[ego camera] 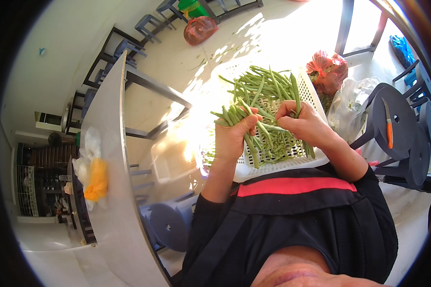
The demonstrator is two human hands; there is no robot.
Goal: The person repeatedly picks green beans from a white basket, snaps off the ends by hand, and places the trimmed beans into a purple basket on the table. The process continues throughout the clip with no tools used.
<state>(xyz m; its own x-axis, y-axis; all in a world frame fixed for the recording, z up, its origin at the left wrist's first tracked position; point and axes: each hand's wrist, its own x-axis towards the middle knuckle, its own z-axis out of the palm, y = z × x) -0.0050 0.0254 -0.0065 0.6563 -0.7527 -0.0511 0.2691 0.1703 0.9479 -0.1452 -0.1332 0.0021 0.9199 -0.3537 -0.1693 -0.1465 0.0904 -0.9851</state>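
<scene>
A white perforated plastic basket [311, 89] rests at my lap, with long green beans [264, 84] heaped in its far part and short bean pieces and trimmings [278, 147] nearer me. My left hand [242, 125] is closed around a bunch of green beans over the basket's left part. Close to its right, my right hand [298, 120] grips green beans, one standing up above the fingers; its fingertips pinch near the end of a bean that reaches toward the left hand. The exact pinch point is partly hidden by the fingers.
A knife with an orange handle [389, 132] lies on a grey plastic stool [375, 122] at right. Red [327, 71] and clear plastic bags [352, 104] stand beside the basket. A long table [111, 229] with plastic bags runs along the left; another stool [168, 226] is below it.
</scene>
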